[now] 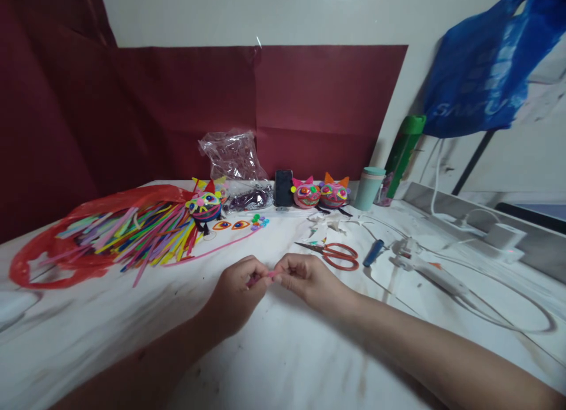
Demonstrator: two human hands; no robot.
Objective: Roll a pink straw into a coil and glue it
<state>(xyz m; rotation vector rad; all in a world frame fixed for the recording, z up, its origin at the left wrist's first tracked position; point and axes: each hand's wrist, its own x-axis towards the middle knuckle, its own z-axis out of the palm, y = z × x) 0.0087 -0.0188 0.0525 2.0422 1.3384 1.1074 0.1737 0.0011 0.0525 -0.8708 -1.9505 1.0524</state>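
Note:
My left hand (pixel 241 286) and my right hand (pixel 307 277) meet near the middle of the table, fingertips pinched on a small pink strip (pixel 271 274) between them. Most of the strip is hidden by the fingers. Beyond my left hand, a long pink pipe cleaner (pixel 221 248) lies curved on the table. Two orange-rimmed eye pieces (pixel 241 225) and several small coloured beads (pixel 259 222) lie past it. Orange-handled scissors (pixel 340 255) rest to the right, beyond my right hand.
Several pipe cleaners (pixel 145 233) spread over a red bag (pixel 95 273) at left. Decorated balls (pixel 306 193), a phone (pixel 283 188) and a green cup (pixel 369 189) stand behind. A blue cutter (pixel 374 253), white glue gun (pixel 435 275) and cables lie right.

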